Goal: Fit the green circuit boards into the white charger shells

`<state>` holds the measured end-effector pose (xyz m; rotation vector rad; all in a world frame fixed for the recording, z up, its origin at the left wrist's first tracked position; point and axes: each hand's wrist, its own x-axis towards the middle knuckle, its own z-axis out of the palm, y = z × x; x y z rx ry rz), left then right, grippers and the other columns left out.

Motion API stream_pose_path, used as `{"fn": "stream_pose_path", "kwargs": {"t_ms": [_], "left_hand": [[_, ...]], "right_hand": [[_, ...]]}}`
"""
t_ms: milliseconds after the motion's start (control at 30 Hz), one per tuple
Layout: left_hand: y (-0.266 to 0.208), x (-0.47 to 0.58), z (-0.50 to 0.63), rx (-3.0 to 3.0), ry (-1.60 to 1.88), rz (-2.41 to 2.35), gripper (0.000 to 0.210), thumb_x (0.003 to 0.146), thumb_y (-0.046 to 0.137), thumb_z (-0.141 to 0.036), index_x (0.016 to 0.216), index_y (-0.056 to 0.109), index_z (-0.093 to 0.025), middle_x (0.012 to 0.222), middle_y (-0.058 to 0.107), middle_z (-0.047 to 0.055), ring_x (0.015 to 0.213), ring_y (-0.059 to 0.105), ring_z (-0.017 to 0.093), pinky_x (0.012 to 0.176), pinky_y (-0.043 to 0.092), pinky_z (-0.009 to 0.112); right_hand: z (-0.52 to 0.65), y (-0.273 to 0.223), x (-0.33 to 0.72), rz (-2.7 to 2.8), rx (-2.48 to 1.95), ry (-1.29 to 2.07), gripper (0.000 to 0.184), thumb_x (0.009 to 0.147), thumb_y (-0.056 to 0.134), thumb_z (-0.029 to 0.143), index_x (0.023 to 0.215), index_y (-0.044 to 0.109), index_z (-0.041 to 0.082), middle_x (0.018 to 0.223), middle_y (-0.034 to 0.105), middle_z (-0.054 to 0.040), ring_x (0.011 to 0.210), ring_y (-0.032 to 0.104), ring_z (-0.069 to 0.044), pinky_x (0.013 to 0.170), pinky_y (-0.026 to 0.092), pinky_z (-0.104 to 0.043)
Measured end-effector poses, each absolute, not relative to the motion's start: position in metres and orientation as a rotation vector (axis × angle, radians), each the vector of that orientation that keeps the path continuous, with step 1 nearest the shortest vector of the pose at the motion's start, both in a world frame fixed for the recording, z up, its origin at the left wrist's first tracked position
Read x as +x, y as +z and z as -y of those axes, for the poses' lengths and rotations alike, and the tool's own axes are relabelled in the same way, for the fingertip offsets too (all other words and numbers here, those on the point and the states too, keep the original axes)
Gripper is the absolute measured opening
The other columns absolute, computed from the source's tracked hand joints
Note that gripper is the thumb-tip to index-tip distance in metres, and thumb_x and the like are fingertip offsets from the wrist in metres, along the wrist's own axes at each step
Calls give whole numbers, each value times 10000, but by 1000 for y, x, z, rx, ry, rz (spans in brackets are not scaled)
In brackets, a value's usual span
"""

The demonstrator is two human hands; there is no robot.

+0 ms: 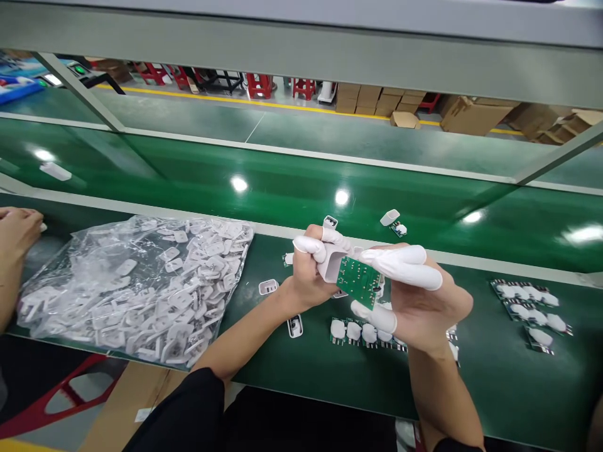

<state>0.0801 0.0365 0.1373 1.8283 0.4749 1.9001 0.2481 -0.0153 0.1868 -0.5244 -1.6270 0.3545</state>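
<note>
My left hand (311,270), with white finger cots on some fingers, is closed around a white plastic charger housing (331,266) whose open end faces right. Between the thumb and covered fingers of my right hand (414,289) is a green circuit board (358,280), its soldered side toward me. The board's left edge is at the mouth of the housing; whether it is inside cannot be made out. Below my hands lies a row of circuit boards with white-topped parts (369,333). Two small white housings, one upper (268,287) and one lower (295,326), rest near my left forearm.
A clear plastic bag of white plastic pieces (188,301) covers the bench on the left, with another person's hand (21,229) beyond it. More circuit boards (532,307) sit at right. On the green belt (292,188) are a white housing (390,217) and a board (399,229).
</note>
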Motion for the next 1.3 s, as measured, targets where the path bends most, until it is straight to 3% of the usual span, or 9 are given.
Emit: {"fn": "stream_pose_path", "kwargs": {"t_ms": [100,233,467,667,800,967,1067,1200,1300], "left_hand": [[136,78,-36,1875,1901,-525,625,929,918,-395,1014,307,-298,1054,640,-23,820,702,137,660,597,293],[134,78,-34,1853,1888,-541,579,945,900,-407,1043,339,-299,1090,639,-8,859,688,152,713,593,333],[125,78,-32,1772,1809,-562,512,937,885,-457,1072,417,-299,1130,676,18,950,727,204,786,614,403],[121,78,-30,1769,1731,-630,505,970,829,-550,1018,401,-286,1142,680,33,992,745,220,823,642,429],[121,80,-31,1776,1789,-545,473,984,830,-478,1066,404,-292,1159,671,31,1020,743,226,824,630,428],[122,81,-32,1791,1861,-458,454,977,852,-359,1086,416,-294,1129,647,11,963,682,192,784,563,385],[126,86,-31,1724,1804,-508,519,975,859,-424,1027,361,-289,1050,568,-14,863,598,154,747,521,362],[141,95,-28,1424,1560,-534,709,931,900,-539,985,238,-293,929,458,-62,762,522,112,690,495,310],[153,93,-27,1259,1308,-490,725,894,933,-547,999,262,-293,910,475,-70,778,549,114,701,517,302]], "right_hand": [[15,186,244,1643,-513,348,751,753,1002,134,1455,785,289,1173,883,-81,1006,856,-328,776,764,-501],[16,182,241,1647,-612,346,717,809,1008,256,1467,768,412,1138,877,-56,981,855,-351,734,759,-538],[18,176,244,1678,-653,347,776,769,1058,350,1478,761,457,1137,870,-43,958,840,-351,738,744,-537],[17,180,245,1718,-643,315,760,804,1004,223,1493,756,425,1173,875,-44,950,821,-325,701,730,-516],[16,182,245,1722,-604,332,778,783,990,143,1487,762,385,1173,877,-46,965,813,-310,687,710,-490],[15,181,241,1746,-675,292,755,798,975,148,1471,756,412,1208,867,-41,1075,802,-338,798,699,-550],[12,182,243,1800,-769,221,738,822,976,224,1494,733,406,1295,836,-66,1173,762,-361,921,662,-601],[8,185,258,1920,-848,139,925,797,1006,410,1632,608,390,1487,761,-104,1331,701,-429,1089,582,-682],[6,189,269,2048,-837,173,960,839,977,357,1691,533,368,1492,756,-109,1368,693,-419,1109,582,-659]]}}
